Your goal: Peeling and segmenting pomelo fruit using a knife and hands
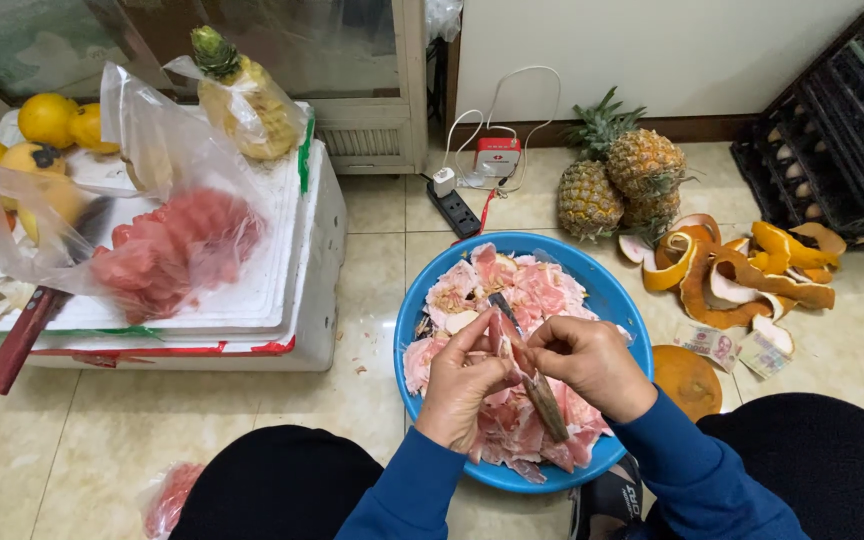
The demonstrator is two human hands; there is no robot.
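Over a blue basin [614, 296] full of pink pomelo scraps, my left hand [464, 385] and my right hand [592, 362] meet on one pink pomelo segment [510, 345]. Both hands pinch it at its top. A knife [537, 385] with a brown handle lies along the inside of my right hand, blade pointing away from me over the basin. The scraps of membrane and pith [537, 290] fill most of the basin.
A white foam box [282, 270] on the left carries a clear bag of peeled pink fruit [177, 250], a bagged pineapple [242, 95], yellow pomelos [47, 120] and a red-handled knife [17, 340]. Pineapples [617, 175], orange peels [742, 270], banknotes [737, 348], a power strip [454, 208] and dark crates [837, 130] lie around.
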